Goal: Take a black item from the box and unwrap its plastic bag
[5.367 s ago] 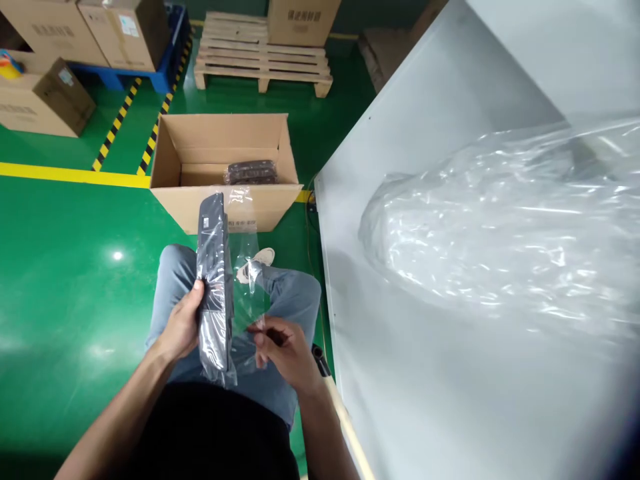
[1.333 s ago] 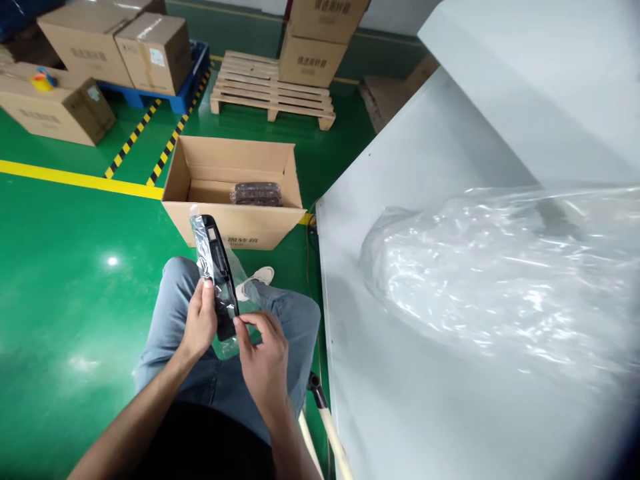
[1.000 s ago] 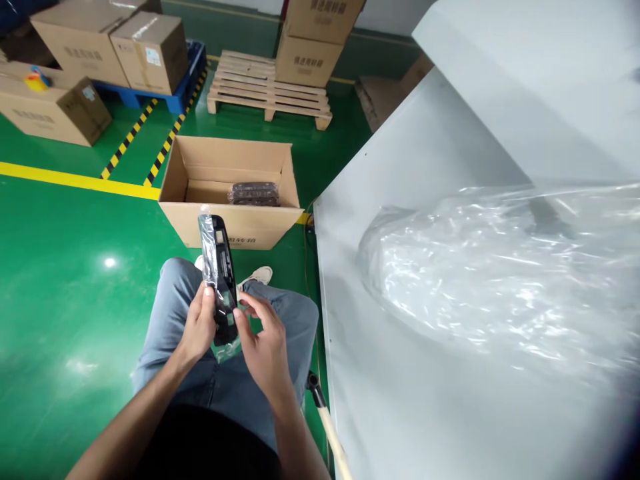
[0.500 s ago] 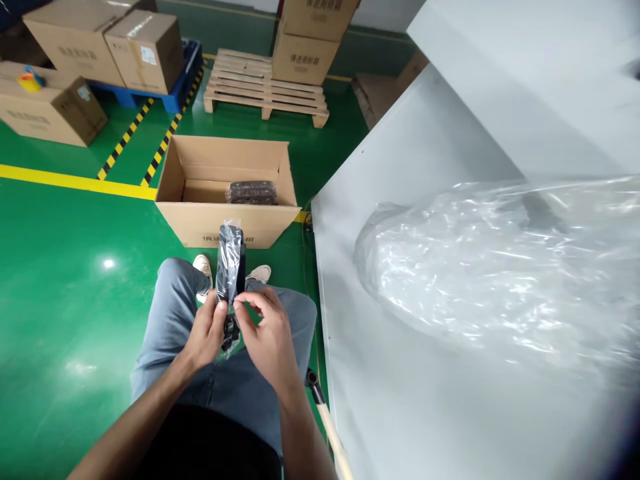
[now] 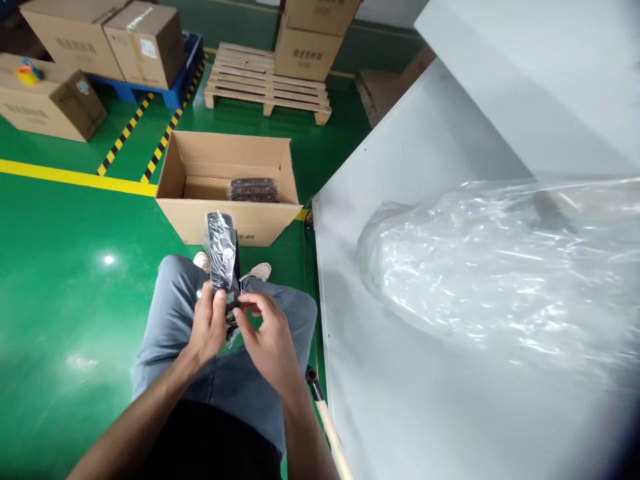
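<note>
Above my lap, my left hand (image 5: 210, 320) grips a long black part in a clear plastic sleeve (image 5: 223, 253), its thumb pressed on the near end. The part stands tilted up toward the carton. My right hand (image 5: 265, 333) is at the part's lower right side, thumb and forefinger bent close together against it; whether they pinch the plastic or the part is too small to make out. Just beyond stands an open cardboard carton (image 5: 200, 223) with several similar wrapped black parts (image 5: 253, 190) lying inside at its right.
A light grey table (image 5: 400, 400) fills the right side, bearing a heap of clear plastic bags (image 5: 475, 267). By its edge leans a pale-handled pole (image 5: 327, 427). Farther off are a wooden pallet (image 5: 250, 77), closed cartons (image 5: 145, 50), a blue pallet (image 5: 173, 97) and a tape roll (image 5: 29, 72).
The wrapped black part has tilted and shifted slightly left and up. My right fingers have moved a little along its near end, with the forefinger and thumb now slightly apart.
</note>
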Demonstrator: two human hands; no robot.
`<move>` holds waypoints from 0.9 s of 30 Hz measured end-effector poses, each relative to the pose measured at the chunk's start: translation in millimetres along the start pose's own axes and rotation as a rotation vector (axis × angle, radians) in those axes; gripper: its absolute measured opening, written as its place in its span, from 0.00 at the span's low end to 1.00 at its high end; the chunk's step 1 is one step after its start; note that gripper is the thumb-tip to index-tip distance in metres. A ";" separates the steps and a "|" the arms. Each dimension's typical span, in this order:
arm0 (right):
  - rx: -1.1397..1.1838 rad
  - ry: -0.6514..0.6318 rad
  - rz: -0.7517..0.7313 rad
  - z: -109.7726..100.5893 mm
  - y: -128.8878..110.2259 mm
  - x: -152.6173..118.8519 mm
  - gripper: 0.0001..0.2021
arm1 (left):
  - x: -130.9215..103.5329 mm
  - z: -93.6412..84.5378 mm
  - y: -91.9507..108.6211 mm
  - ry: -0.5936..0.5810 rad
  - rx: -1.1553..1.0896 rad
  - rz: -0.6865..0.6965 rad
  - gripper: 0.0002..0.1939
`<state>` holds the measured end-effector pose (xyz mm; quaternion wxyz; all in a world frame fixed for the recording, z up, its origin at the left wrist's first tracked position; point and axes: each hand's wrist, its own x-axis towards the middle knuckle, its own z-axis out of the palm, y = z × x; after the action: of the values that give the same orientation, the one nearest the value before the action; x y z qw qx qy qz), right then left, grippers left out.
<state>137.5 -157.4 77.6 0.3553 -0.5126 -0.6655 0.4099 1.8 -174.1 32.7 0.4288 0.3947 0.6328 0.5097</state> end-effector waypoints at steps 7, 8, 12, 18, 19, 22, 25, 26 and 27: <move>-0.086 -0.030 -0.086 1.1 -1.5 -5.1 0.07 | 0.6 1.8 6.5 0.052 0.026 0.000 0.19; -0.109 -0.031 -0.098 3.0 -2.0 -7.0 0.07 | 0.6 2.7 6.9 0.065 0.024 -0.004 0.19; -0.194 -0.033 -0.125 7.3 -2.1 -11.6 0.09 | 0.8 6.5 4.8 0.086 0.004 0.002 0.20; -0.053 0.017 -0.084 3.7 -8.6 -8.1 0.07 | -0.2 7.1 3.9 0.071 0.012 0.032 0.21; -0.021 0.032 -0.074 3.2 -11.1 -8.3 0.07 | 1.6 6.9 4.9 0.080 -0.006 0.031 0.22; 0.047 0.115 -0.049 1.6 -14.3 -11.6 0.09 | 13.5 5.2 8.3 0.132 -0.102 -0.024 0.27; 0.114 0.339 0.122 -0.6 -5.2 -15.3 0.16 | 28.9 0.9 10.9 0.303 -0.351 -0.251 0.31; 0.159 0.386 0.221 -1.0 -0.1 -16.0 0.21 | 32.6 -1.0 11.7 0.353 -0.447 -0.316 0.31; 0.223 0.377 0.328 -0.9 4.9 -16.4 0.26 | 34.8 -2.7 12.5 0.380 -0.530 -0.355 0.31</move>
<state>143.9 -172.5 72.7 0.4559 -0.6385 -0.4465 0.4303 -11.1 -140.1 40.4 0.4729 0.0525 0.6059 0.6375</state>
